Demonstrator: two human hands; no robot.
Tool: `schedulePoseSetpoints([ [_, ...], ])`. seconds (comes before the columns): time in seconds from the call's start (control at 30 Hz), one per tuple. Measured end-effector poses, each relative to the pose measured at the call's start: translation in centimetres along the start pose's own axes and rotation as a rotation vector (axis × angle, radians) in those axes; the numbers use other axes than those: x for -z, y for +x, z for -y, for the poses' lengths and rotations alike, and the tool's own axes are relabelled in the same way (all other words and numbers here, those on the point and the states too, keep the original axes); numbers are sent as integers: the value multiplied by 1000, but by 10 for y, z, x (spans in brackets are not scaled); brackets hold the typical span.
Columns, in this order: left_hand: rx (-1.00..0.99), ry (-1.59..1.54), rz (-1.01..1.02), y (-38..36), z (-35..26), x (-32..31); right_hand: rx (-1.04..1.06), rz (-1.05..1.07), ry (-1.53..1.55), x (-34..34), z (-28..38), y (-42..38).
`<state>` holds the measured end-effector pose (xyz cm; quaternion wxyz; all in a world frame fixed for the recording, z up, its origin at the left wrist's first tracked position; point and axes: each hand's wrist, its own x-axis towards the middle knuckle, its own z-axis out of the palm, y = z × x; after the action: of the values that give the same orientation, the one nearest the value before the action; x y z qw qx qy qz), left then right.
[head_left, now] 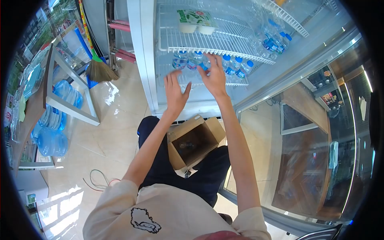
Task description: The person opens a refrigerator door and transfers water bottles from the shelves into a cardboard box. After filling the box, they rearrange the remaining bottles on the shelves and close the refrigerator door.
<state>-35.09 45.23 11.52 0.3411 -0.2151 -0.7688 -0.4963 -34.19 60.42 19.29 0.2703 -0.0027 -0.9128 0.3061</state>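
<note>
Small water bottles with blue caps (192, 63) stand in a row on the lower shelf of an open fridge (143, 52). My right hand (213, 77) reaches in at the row, its fingers apart and partly over a bottle; whether it touches one is unclear. To its left my left hand (176, 93) is raised before the shelf, fingers spread, holding nothing. An open cardboard box (176, 154) stands on the floor between my legs, with something clear and hard to make out inside.
The wire shelf (224, 45) above holds a pack of white cups (197, 20) and more bottles (276, 43). A glass door stands open at the right. At the left are a table, large blue water jugs (53, 142) and a broom (100, 71).
</note>
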Motion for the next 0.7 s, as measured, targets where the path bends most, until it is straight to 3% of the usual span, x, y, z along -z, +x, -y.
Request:
schedulePoseSetpoints([
  [0.1, 24, 67, -172, 52, 13, -30, 74, -75, -258, -34, -5, 36],
  [0.2, 200, 92, 165, 74, 50, -57, -89, 105, -337, -55, -21, 51],
  [0.23, 276, 39, 282, 75, 56, -53, -73, 51, -346, -60, -25, 46],
  [0.33, 153, -61, 232, 68, 55, -27, -5, -184, -191, -65, -29, 24],
  [0.43, 167, -43, 321, 40, 44, -3, 38, -113, 90, -44, -11, -7],
  [0.53, -94, -74, 127, 5, 35, 22, 181, -251, 133, -27, 5, -51],
  [0.6, -138, -109, 38, -16, 12, 53, 277, -385, 56, -4, 15, -87],
  [0.7, -241, -141, 50, -41, -8, 89, 171, -529, 146, 26, 12, -155],
])
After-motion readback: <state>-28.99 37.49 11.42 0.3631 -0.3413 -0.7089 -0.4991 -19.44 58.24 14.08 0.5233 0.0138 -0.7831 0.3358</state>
